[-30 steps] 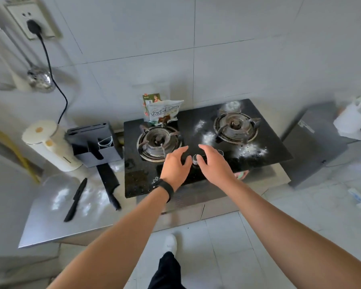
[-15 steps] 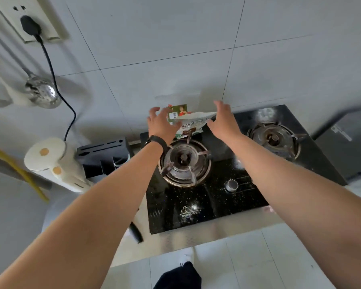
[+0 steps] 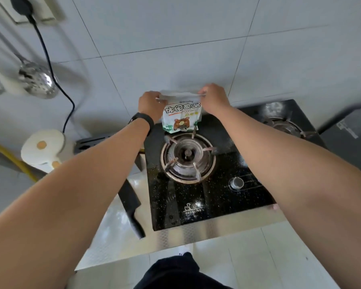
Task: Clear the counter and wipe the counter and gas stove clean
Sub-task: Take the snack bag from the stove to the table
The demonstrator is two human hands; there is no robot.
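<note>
pinching a snack bag (image 3: 180, 119) by its top edge, at the back of the gas stove (image 3: 196, 205), just behind the left burner (image 3: 188, 157). left hand (image 3: 149, 103) curled round the bag's top left corner, black wristband (image 3: 143, 119) on that wrist. right hand (image 3: 214, 99) curled round the top right corner. bag hanging upright, printed face toward the camera, bottom edge near or touching the burner's rear prong; cannot tell which. white powder (image 3: 273, 107) dusted on the black glass behind the right burner (image 3: 283, 126). round knob (image 3: 236, 183) near the stove's front. on the counter (image 3: 117, 236) left of the stove, a black cleaver (image 3: 131, 203) lying flat, a knife block (image 3: 92, 141) behind it, a white appliance (image 3: 43, 147) farther left. slotted ladle (image 3: 38, 80) hanging against the tiled wall.
</note>
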